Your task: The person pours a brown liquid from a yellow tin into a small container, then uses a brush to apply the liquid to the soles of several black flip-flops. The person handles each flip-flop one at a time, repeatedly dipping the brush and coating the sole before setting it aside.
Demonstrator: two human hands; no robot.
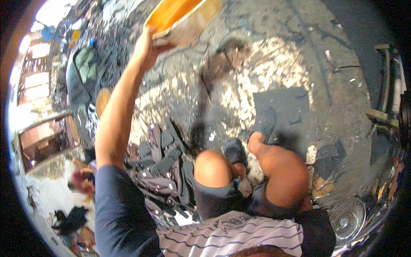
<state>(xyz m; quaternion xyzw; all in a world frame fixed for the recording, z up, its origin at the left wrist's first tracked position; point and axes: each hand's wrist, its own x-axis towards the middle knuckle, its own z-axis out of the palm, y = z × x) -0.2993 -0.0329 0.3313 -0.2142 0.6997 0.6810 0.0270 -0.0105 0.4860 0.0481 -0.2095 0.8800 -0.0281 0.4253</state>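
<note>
Yellow-orange container (176,16), cut off at the view's top, is grasped at its near edge by the left grip (150,47) (right grip unseen); a firm, level hold should steady it.

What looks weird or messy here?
The dark footwear by the left knee lies in a jumbled heap, overlapping at all angles. The floor has ragged pale patches; whether spilled or worn, I can't tell. The yellow object in the left hand runs out of view, so I can't judge it.
</note>
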